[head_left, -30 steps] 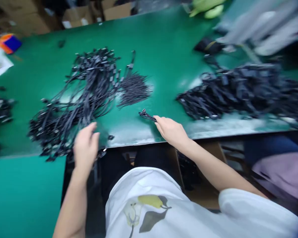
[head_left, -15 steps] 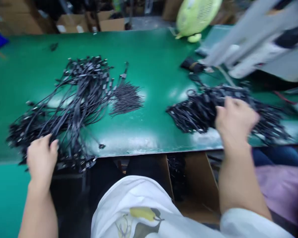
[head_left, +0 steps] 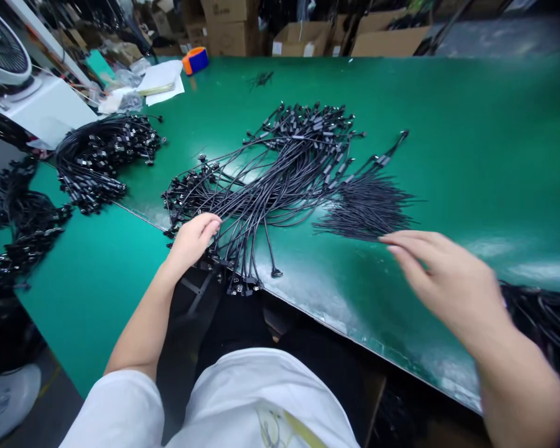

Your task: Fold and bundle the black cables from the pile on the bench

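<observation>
At centre, a loose heap of black cables [head_left: 284, 171], with connector ends [head_left: 317, 115] gathered at upper centre and others overhanging the near table edge; apparently laid lengthwise to leave the ends exposed. At centre left, the left hand [head_left: 191, 241], thumb and forefinger brought nearly together against the heap; cannot tell from this view whether pinching a cable or only resting beside one. Right of centre, the right hand [head_left: 452, 286], thumb and forefinger drawn close at the near edge of a fanned sheaf of thin black strands [head_left: 371, 205]; cannot tell whether pinching a strand. Probably spread for easy separation, and probably set beside the heap for a short reach.

Beneath, a glossy green table [head_left: 485, 149], streaked with glare at lower right; at lower left, beyond a seam, a second green surface [head_left: 84, 267]. At left, two further cable bundles [head_left: 102, 155], apparently kept apart from the central heap. At upper left, a fan [head_left: 2, 53], white papers [head_left: 161, 79] and an orange-and-blue object [head_left: 196, 60]. Along the top, cardboard boxes [head_left: 301, 38]. At the right edge, more dark cables [head_left: 550, 311].
</observation>
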The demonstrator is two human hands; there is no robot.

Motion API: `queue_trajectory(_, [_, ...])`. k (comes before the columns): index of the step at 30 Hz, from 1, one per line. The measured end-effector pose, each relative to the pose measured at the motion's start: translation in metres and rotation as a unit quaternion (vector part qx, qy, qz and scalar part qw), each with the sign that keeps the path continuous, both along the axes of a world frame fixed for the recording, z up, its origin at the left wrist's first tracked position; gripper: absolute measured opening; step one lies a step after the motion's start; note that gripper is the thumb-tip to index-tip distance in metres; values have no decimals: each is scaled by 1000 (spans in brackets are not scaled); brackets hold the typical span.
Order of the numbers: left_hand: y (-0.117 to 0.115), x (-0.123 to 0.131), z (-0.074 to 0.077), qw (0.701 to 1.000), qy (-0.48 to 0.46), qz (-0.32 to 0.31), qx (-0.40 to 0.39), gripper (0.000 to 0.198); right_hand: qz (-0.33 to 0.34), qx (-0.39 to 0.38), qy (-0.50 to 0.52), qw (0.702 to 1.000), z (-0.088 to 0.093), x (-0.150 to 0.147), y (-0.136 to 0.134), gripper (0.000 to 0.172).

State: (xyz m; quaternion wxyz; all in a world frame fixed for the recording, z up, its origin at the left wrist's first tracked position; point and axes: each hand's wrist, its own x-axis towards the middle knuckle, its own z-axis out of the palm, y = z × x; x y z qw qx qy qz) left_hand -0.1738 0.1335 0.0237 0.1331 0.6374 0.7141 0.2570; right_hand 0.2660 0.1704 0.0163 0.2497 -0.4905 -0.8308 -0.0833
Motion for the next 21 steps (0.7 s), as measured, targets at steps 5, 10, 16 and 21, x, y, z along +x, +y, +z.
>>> queue_trajectory(5, [23,-33,4,995,100,23,11,32,161,-70,-18,984,8,-84,40,35])
queue_trajectory(10, [63,-89,-14,976,186,105,-53,35,241,-157,-9,958,11,-141,97,33])
queue_trajectory(16, [51,-83,-1,995,-8,98,-35,35,258,-150,15,954,21,-210,125,33])
queue_trajectory(21, [-11,-50,57,928,-344,-42,-139,34,350,-103,-11,931,33,-300,111,47])
